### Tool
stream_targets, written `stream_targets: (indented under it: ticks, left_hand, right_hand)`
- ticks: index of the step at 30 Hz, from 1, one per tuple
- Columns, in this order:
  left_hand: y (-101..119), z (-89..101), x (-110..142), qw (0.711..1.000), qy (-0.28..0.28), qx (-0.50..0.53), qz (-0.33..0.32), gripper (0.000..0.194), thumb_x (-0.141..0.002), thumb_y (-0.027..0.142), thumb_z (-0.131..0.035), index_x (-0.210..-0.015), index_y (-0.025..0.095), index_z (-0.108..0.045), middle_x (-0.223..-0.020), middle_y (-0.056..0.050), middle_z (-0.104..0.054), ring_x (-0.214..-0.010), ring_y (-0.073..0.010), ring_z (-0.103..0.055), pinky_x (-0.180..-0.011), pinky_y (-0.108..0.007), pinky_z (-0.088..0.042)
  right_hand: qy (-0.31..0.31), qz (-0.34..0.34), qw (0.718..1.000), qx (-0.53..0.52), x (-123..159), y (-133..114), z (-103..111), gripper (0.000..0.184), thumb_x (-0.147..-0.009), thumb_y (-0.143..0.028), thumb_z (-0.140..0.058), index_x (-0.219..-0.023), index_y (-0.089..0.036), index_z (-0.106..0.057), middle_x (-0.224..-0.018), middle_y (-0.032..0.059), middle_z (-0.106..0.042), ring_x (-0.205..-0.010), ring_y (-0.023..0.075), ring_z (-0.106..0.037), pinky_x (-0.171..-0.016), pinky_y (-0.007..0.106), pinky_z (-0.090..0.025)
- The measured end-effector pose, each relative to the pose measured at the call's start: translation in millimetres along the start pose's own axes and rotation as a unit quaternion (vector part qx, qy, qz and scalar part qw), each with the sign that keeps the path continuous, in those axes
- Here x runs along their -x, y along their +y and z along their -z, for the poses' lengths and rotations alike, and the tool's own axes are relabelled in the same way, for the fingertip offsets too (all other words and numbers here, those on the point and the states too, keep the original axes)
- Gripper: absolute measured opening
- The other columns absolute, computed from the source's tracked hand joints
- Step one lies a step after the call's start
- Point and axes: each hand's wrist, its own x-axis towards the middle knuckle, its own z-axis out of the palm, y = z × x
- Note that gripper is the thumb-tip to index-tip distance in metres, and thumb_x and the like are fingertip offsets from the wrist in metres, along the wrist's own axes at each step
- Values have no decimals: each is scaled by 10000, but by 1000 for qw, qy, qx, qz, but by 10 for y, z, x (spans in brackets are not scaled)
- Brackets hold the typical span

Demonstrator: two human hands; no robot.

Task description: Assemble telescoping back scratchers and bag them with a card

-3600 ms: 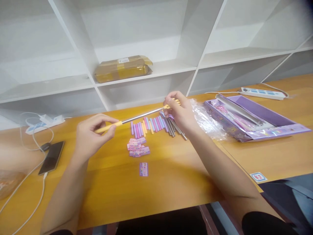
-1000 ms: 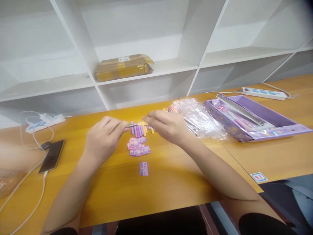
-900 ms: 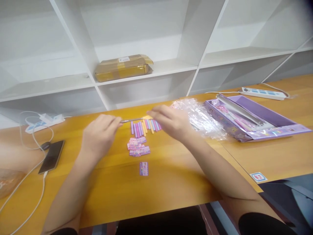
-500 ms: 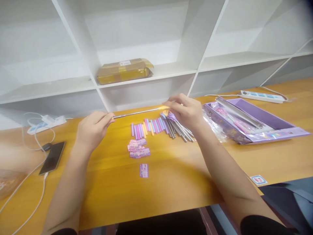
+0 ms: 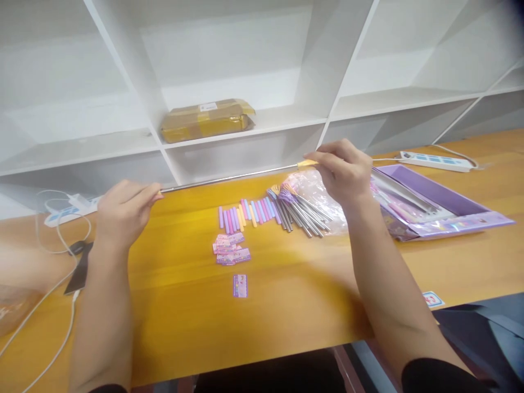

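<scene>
Stretched between both hands above the table is a telescopic back scratcher, a thin metal rod with a yellow end piece. My left hand is closed around its left end. My right hand pinches the yellow end; the fingers hide part of it. Below lie a bundle of similar metal rods with purple, yellow and blue claw-shaped heads, and a row of coloured tubes in purple, pink, yellow and blue. Nearer to me are a small heap of pink and purple cards and a single card.
On the right stands an open purple box with packaged items inside, beside clear plastic wrapping. A phone with cables lies left, partly behind my forearm. Power strips sit at the back. A taped parcel rests on the shelf.
My hands have moved apart, left hand leftward and right hand rightward and up. The back scratcher's metal rod is now drawn out much longer between them.
</scene>
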Motion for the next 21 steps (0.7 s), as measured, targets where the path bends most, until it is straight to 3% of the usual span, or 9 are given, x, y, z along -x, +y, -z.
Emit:
stream_targets:
  ticks: [7,11,17,21]
  left_hand:
    - [-295,65,96,998,59,-1,27,217,-1076,351,-632,-958,249,-782,-853,-20,-818,-747,-171,-590,-761,-313,-502]
    - [-335,61,110,997,77,-4,21,254,-1073,332,-597,-910,243,-771,-780,-23,-792,-697,-172,-564,-721,-316,-473]
    - [-314,52,95,997,33,3,71,339,-1085,430,-549,-915,237,-771,-823,-53,-795,-744,-196,-576,-757,-343,-489]
    - [-259,136,96,999,-8,-15,49,336,-1101,449,-557,-1043,237,-810,-911,-78,-798,-828,-208,-621,-786,-340,-493]
  right_hand:
    - [90,2,996,-8,52,384,230,204,-1063,-312,-670,-1065,-276,-871,-932,102,-748,-831,174,-686,-750,324,-510]
    - [115,-11,993,-13,96,550,327,201,-1040,-334,-699,-1022,-270,-888,-895,104,-726,-820,190,-674,-741,341,-505]
    - [87,-144,982,81,155,762,406,213,-976,-263,-669,-981,-214,-877,-919,134,-683,-844,230,-658,-738,378,-508]
    - [99,-110,988,48,197,843,419,167,-943,-224,-719,-992,-224,-879,-919,124,-677,-757,208,-623,-713,386,-501]
